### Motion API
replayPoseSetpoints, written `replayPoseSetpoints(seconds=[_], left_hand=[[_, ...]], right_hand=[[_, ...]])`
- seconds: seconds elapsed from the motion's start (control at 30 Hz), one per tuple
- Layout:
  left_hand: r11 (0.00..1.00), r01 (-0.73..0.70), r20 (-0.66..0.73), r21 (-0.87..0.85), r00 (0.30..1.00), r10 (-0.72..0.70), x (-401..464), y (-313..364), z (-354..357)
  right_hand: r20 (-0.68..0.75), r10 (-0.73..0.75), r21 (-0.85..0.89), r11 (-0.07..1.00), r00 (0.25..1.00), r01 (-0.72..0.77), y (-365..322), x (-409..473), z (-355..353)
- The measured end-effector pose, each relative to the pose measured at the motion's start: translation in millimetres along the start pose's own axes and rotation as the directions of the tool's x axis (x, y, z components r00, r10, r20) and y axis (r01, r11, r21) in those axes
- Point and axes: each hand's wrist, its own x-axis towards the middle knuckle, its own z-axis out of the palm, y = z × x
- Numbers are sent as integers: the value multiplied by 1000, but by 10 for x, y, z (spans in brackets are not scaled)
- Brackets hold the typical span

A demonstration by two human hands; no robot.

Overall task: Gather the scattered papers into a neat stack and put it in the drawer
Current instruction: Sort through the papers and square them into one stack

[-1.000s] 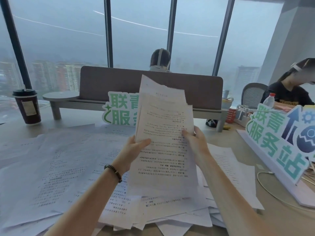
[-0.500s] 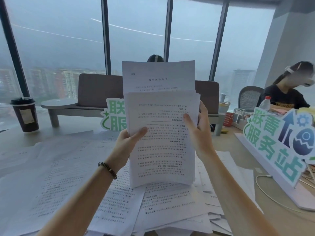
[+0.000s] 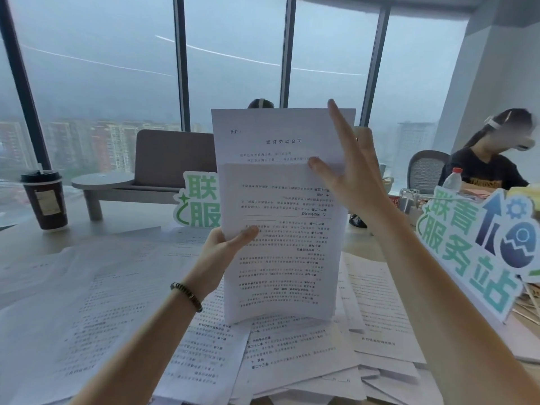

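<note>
Left hand (image 3: 226,244) grips the bundle (image 3: 280,229) at its left edge, thumb across the front sheet, holding it upright above the desk (image 3: 29,238), probably so that the sheets can drop level along their lower edges. Right hand (image 3: 347,171) is spread, fingers straight, laid against the bundle's upper right edge and gripping nothing; this reads as a squaring tap that nudges stray sheets into line. The bundle is uneven: a rear sheet headed with a title stands well above the front sheet, whose print appears upside down. The other loose papers (image 3: 122,302) lie overlapped across the desk below and to both sides, not yet gathered, so the task is judged to be in its early part. A cup (image 3: 43,200) stands at far left, apart from the papers; a green sign (image 3: 473,247) stands at right, just beside them. No drawer is in view. The left fingers are hidden behind the bundle, the sheet count cannot be told, the text is too blurred to read, and the nearest papers are cut off by the lower frame edge.
</note>
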Motion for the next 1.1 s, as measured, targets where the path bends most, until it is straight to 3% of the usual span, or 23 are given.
replayPoseSetpoints(seconds=[0.13, 0.3, 0.43, 0.77, 0.87, 0.97, 1.03, 1.1], left_hand=[[1000, 7, 3, -3, 1000, -7, 5, -2, -4], [1000, 13, 0, -3, 1000, -13, 12, -17, -17], [1000, 22, 4, -20, 1000, -22, 18, -34, -23], [996, 55, 12, -65, 998, -54, 31, -66, -43], [997, 66, 15, -48, 998, -65, 26, -69, -38], [996, 74, 9, -47, 997, -74, 15, -77, -23], [995, 80, 2, -57, 997, -81, 1, -87, -18], [995, 86, 1, -54, 996, -86, -21, -113, -23]], right_hand=[[30, 15, -77, 997, 999, -13, 24, 18, -40], [33, 27, -3, 1000, 999, -27, -5, 5, -58], [63, 50, -65, 997, 997, -46, -20, 94, -93], [23, 3, -105, 994, 1000, 0, 166, -21, 60], [53, 85, 20, 996, 995, -86, 210, -119, 89], [38, 215, 324, 921, 976, -216, 244, -270, 170], [72, 329, 597, 742, 942, -304, 309, -438, 281], [219, 411, 721, 543, 885, -431, 382, -660, 433]])
